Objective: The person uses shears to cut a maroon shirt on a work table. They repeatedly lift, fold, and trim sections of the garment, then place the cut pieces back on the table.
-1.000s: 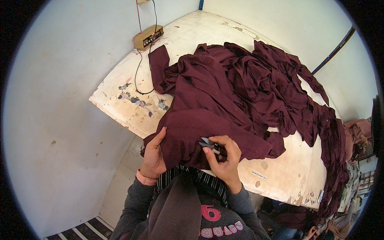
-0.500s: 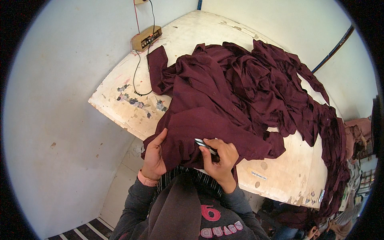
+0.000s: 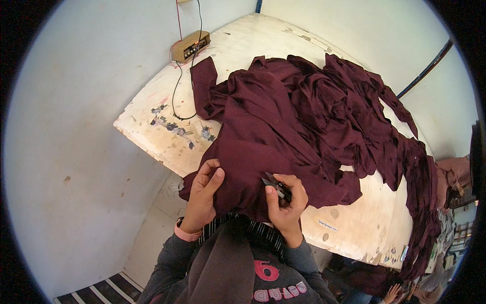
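A maroon buttoned shirt (image 3: pixel 248 147) is spread over the near side of the table, its lower edge reaching toward my body. My left hand (image 3: pixel 202 195) is closed at the shirt's left edge, thumb on top, fingertips bent in against the cloth; part of the grip is hidden. In my right hand (image 3: pixel 287 205) are small dark thread snips (image 3: pixel 276 185), held between thumb and fingers. Their blades point up and left, just over the cloth, and look parted.
More maroon garments (image 3: pixel 329 106) lie heaped across the pale worn table (image 3: pixel 157 144) and hang off its right side. A tan box with knobs (image 3: pixel 191 48) and a trailing cable stands at the back left. White walls (image 3: pixel 76 126) enclose the corner. Another person's hand (image 3: pixel 392 294) shows at bottom right.
The snips have turned in my right hand and shifted slightly right. My left hand has moved a little up and right, its fingers now more curled. The whole view has shifted slightly.
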A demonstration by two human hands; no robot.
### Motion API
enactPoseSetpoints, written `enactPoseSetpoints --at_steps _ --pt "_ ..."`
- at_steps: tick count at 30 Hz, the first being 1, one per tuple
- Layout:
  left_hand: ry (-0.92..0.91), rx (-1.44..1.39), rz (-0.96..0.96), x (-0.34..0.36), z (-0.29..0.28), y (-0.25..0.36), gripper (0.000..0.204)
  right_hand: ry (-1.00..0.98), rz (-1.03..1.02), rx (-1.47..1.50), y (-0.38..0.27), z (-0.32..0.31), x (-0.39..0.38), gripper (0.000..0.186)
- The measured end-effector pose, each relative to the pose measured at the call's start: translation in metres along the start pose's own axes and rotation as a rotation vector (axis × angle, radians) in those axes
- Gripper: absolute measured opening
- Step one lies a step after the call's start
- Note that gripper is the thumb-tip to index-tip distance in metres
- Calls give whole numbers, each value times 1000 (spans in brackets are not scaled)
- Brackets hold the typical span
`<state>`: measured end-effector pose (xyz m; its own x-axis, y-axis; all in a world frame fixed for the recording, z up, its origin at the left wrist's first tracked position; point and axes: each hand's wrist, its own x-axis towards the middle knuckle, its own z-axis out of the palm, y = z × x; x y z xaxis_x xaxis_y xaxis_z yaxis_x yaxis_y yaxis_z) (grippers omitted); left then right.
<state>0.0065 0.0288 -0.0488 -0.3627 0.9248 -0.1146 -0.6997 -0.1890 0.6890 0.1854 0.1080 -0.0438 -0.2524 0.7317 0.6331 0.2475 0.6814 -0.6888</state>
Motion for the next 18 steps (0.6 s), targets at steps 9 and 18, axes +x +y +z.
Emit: enactPoseSetpoints --at_steps 9,18 --pt "68 369 158 -14 -4 8 32 -263 -229 -98 -33 -8 38 25" --pt "1 308 153 -19 1 16 34 -264 -387 -137 -39 0 55 17"
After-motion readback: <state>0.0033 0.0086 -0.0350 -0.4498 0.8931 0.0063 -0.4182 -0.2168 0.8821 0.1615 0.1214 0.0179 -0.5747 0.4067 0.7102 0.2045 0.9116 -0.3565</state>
